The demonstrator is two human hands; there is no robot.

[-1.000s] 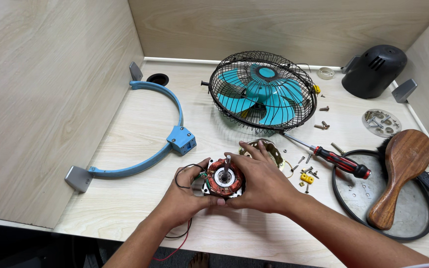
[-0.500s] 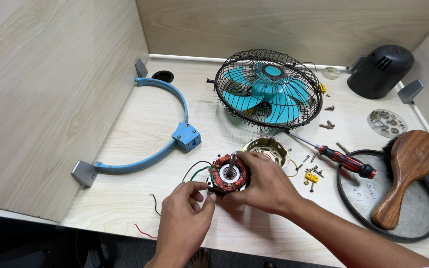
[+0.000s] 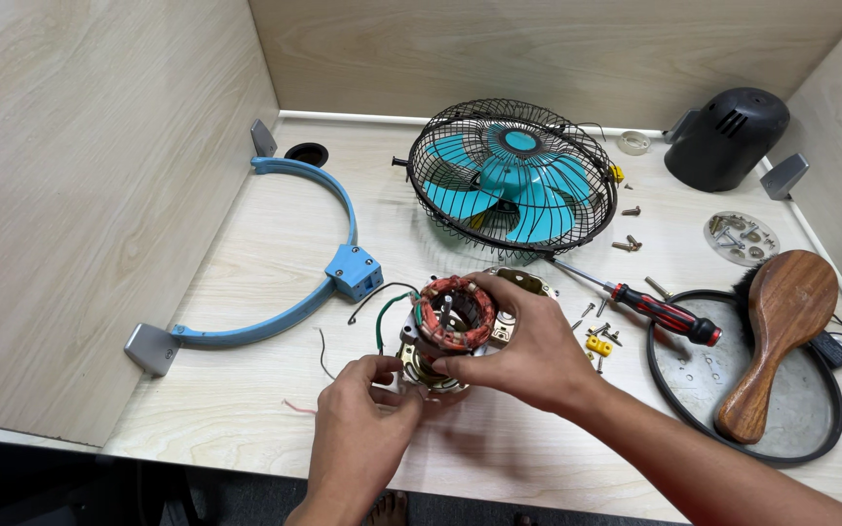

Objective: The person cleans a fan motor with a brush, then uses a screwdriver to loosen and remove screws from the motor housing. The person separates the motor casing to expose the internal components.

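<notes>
My left hand [image 3: 363, 429] had slid down to pinch under the little motor [image 3: 448, 326], which my right hand [image 3: 528, 351] held tight just above the table [image 3: 246, 321], tipped up higher than before.

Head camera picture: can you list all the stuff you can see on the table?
Motor: one, copper coils with red tape, front middle, held in both hands.
Fan: one, black cage, teal blades, back middle.
Bracket: one, blue curved arm with grey ends, left.
Screwdriver: one, red and black handle, right of motor.
Brush: one, brown wood, on the tray.
Tray: one, round, grey with black rim, right.
Cover: one, black, back right.
Disc: one, pale, holds small parts, right.
Screws: several, dark, loose near fan.
Table: one, pale wood.
Left hand: at motor's base.
Right hand: grips motor.
</notes>
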